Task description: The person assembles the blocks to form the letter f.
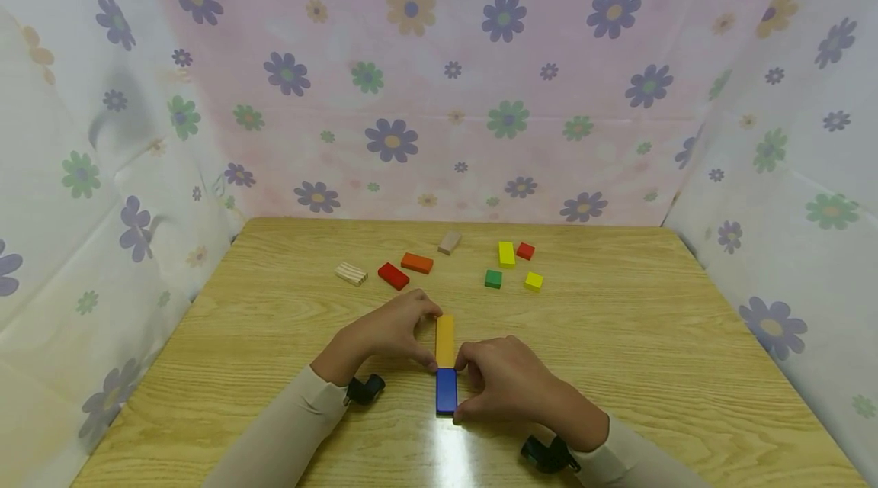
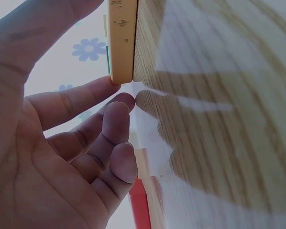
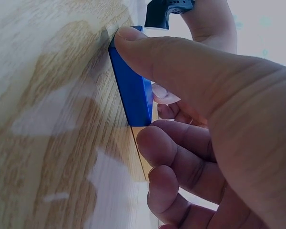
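Observation:
A long yellow block [image 1: 445,339] and a blue block [image 1: 446,390] lie end to end in one line on the wooden table [image 1: 652,335], the blue one nearer me. My left hand [image 1: 428,334] pinches the yellow block from its left side, index at the far end and thumb near the joint. In the left wrist view the index fingertip [image 2: 102,88] touches the end of the yellow block [image 2: 121,38]. My right hand [image 1: 461,389] grips the blue block [image 3: 131,86] from the right, with the thumb [image 3: 133,38] on its near end and the other fingers by the joint.
Several loose blocks lie farther back: a pale striped one [image 1: 351,274], red [image 1: 393,276], orange [image 1: 417,263], beige [image 1: 449,242], yellow [image 1: 506,254], small red [image 1: 525,250], green [image 1: 493,279] and small yellow [image 1: 533,281]. Flowered cloth walls [image 1: 411,91] close three sides.

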{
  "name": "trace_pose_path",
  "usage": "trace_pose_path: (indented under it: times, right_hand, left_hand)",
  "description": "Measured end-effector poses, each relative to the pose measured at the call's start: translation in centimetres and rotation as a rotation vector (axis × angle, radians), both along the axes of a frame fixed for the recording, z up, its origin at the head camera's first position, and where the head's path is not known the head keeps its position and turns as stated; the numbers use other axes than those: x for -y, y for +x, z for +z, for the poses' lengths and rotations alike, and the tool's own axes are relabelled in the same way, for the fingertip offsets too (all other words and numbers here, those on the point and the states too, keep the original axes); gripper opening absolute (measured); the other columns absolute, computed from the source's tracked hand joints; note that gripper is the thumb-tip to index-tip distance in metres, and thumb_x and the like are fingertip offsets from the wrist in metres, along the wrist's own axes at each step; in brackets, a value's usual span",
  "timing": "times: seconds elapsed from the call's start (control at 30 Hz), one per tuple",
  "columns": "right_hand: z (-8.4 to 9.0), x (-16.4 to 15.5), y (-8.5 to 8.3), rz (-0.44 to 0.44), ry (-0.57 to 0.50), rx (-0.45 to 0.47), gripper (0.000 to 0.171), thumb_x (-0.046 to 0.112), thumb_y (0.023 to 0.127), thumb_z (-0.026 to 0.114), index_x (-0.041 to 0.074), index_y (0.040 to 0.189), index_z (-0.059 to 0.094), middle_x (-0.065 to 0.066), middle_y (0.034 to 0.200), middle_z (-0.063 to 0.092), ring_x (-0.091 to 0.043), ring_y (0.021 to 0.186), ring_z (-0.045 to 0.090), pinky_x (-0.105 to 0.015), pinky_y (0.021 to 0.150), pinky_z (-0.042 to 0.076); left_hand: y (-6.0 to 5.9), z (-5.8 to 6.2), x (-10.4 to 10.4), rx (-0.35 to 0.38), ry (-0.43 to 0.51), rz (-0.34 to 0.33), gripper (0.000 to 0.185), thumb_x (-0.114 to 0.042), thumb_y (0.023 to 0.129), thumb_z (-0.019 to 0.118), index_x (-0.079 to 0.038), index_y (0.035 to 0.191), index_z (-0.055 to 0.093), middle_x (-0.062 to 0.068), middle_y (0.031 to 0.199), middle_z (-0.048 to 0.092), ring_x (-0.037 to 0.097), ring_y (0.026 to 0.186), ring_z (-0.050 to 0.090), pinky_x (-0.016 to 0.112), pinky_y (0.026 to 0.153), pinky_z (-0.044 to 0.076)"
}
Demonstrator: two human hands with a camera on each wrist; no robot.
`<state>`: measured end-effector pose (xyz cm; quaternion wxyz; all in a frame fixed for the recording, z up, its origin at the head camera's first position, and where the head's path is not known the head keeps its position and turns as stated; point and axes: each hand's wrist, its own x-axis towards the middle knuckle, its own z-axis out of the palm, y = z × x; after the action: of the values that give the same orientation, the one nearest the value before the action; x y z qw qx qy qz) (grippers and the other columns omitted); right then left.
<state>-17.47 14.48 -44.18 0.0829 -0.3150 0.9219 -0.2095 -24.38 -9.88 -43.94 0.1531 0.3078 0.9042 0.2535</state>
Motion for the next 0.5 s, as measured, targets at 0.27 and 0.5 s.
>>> trace_pose_path:
  times: [0.27,0.5]
  right_hand:
    - [0.21,-0.01,0.1,-0.002,0.01,-0.001,0.057,0.064,0.066,0.09,0.025,0.104,0.072,0.017,0.071,0.056,0.0,0.061,0.048,-0.022,0.058,0.041]
    - [0.12,0.01,0.1,0.003,0.005,-0.002,0.057,0.063,0.067,0.091,0.025,0.104,0.073,0.017,0.071,0.055,0.0,0.061,0.048,-0.022,0.058,0.041]
  left_hand:
    - [0.02,0.0,-0.07,-0.002,0.003,-0.005,0.082,-0.042,0.072,0.096,-0.01,0.14,0.062,0.002,0.131,0.057,0.015,0.108,0.054,0.034,0.098,0.049]
    - [-0.06,-0.01,-0.06,-0.002,0.005,-0.015,0.081,-0.042,0.073,0.095,-0.009,0.139,0.062,0.004,0.133,0.057,0.018,0.111,0.055,0.037,0.101,0.05]
